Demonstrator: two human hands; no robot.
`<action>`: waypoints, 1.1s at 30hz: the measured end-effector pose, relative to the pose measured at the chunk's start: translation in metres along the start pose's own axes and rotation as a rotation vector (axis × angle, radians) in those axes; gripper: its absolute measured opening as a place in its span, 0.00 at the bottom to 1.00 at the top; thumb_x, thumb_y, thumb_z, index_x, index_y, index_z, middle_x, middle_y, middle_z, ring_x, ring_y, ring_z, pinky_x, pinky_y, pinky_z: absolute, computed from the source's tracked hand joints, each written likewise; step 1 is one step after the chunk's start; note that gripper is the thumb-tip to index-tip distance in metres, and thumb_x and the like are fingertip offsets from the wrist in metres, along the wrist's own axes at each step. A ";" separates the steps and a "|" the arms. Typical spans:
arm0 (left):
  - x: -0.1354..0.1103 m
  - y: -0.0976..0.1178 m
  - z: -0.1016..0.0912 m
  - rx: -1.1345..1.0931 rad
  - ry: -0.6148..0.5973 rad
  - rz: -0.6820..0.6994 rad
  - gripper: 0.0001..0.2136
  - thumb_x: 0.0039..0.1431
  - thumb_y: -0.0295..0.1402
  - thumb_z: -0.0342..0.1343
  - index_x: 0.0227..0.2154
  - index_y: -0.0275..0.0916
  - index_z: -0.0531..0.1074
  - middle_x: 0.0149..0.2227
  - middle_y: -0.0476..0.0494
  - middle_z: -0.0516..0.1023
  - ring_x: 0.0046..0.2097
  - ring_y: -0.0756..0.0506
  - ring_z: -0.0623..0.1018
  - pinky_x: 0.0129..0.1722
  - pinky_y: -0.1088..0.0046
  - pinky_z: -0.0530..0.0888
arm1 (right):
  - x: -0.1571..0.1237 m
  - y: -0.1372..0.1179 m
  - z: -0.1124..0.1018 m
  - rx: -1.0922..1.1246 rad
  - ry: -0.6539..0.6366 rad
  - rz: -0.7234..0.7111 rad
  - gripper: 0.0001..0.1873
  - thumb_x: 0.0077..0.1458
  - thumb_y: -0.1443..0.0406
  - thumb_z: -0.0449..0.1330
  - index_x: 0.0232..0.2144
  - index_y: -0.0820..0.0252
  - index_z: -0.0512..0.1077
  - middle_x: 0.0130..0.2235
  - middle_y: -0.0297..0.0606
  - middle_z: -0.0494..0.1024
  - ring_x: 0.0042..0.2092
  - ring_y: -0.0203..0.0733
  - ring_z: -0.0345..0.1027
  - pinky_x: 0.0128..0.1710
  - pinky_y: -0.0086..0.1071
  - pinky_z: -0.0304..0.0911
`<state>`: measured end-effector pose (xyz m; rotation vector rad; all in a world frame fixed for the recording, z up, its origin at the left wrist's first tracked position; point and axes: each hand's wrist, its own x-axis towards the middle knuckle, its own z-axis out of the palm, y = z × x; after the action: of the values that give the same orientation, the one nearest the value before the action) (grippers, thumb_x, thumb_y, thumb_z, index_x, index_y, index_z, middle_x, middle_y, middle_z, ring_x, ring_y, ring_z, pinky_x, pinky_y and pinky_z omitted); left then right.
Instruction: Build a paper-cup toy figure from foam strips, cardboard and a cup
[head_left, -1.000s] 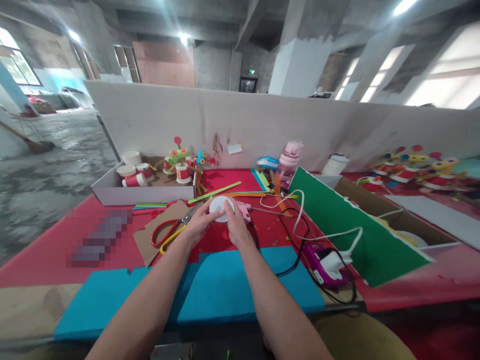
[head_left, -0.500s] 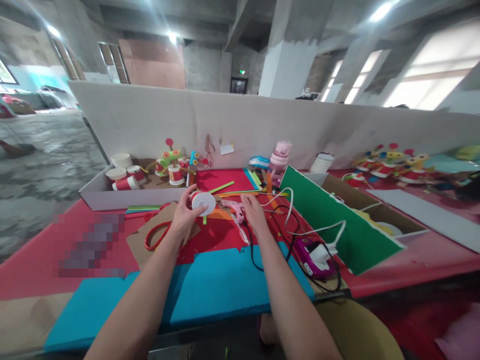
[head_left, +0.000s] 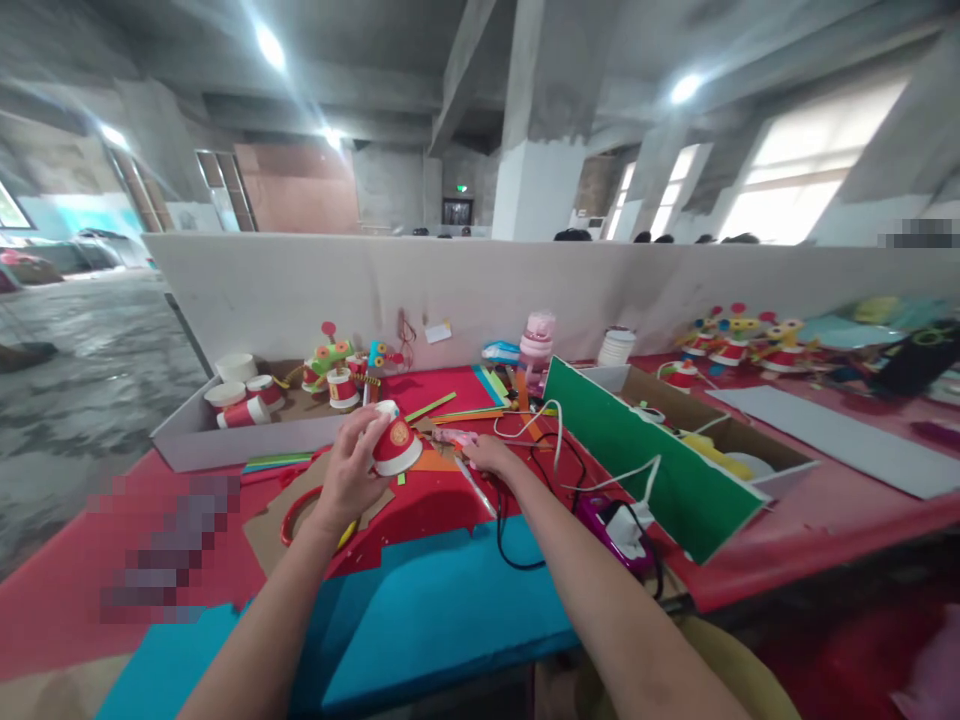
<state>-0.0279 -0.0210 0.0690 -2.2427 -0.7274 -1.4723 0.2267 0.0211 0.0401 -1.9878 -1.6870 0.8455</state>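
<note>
In the head view, my left hand [head_left: 351, 470] is closed around a red and white paper cup [head_left: 397, 446] with a gold emblem on its side. The cup stands tilted, its wider white end down. Just right of it, my right hand [head_left: 487, 456] wraps round the handle of a pink glue gun [head_left: 453, 437], whose nozzle points left toward the cup. A pair of scissors with red handles [head_left: 294, 518] rests on brown cardboard [head_left: 259, 530] below my left hand. Orange paper [head_left: 435, 460] lies under the glue gun.
A white box [head_left: 176, 445] at left holds paper cups and a robot-like paper figure [head_left: 330, 355]. A green-sided box [head_left: 622, 465] stands at right, beside a purple power strip [head_left: 600, 520] with loose cords. Blue sheet [head_left: 450, 590] covers the front edge. A pink bottle [head_left: 538, 345] stands behind.
My left hand has turned the cup, so its red side now shows instead of its white round end. My right hand has closed on the glue gun. The camera view has shifted upward.
</note>
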 end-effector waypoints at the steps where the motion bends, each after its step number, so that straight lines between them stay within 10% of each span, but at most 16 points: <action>1: -0.003 -0.002 -0.002 0.018 -0.001 0.018 0.39 0.49 0.27 0.62 0.63 0.47 0.52 0.54 0.34 0.65 0.58 0.35 0.67 0.55 0.52 0.68 | -0.005 0.000 -0.002 0.135 -0.012 0.006 0.12 0.50 0.59 0.57 0.35 0.60 0.72 0.22 0.38 0.75 0.24 0.42 0.71 0.24 0.31 0.63; 6: -0.010 -0.007 -0.012 0.105 -0.012 0.066 0.34 0.50 0.25 0.61 0.60 0.49 0.57 0.51 0.36 0.67 0.58 0.34 0.67 0.54 0.52 0.69 | -0.040 -0.004 -0.009 0.985 -0.148 -0.122 0.09 0.49 0.67 0.58 0.36 0.59 0.67 0.26 0.34 0.75 0.25 0.33 0.70 0.24 0.25 0.66; 12: -0.012 -0.008 -0.018 0.135 -0.024 0.049 0.34 0.50 0.23 0.59 0.60 0.50 0.58 0.52 0.37 0.67 0.59 0.35 0.66 0.55 0.53 0.68 | -0.052 -0.022 -0.017 1.365 -0.330 -0.024 0.14 0.56 0.55 0.57 0.31 0.61 0.67 0.25 0.33 0.73 0.24 0.32 0.67 0.24 0.26 0.67; 26: -0.020 -0.018 -0.023 0.283 -0.188 -0.101 0.34 0.52 0.23 0.54 0.63 0.44 0.55 0.55 0.36 0.67 0.62 0.36 0.62 0.61 0.52 0.58 | -0.104 -0.051 -0.039 0.456 -0.139 -0.519 0.20 0.56 0.48 0.54 0.33 0.60 0.65 0.13 0.25 0.65 0.15 0.31 0.57 0.17 0.24 0.53; 33: -0.022 -0.020 -0.025 0.295 -0.178 -0.135 0.36 0.53 0.27 0.55 0.65 0.41 0.50 0.57 0.34 0.66 0.61 0.35 0.62 0.61 0.53 0.58 | -0.113 -0.060 -0.004 0.530 -0.150 -0.492 0.21 0.56 0.48 0.55 0.38 0.59 0.65 0.13 0.24 0.64 0.15 0.32 0.57 0.15 0.24 0.52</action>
<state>-0.0653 -0.0237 0.0586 -2.1467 -1.0935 -1.1414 0.1755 -0.0775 0.1035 -1.1247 -1.6957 1.1203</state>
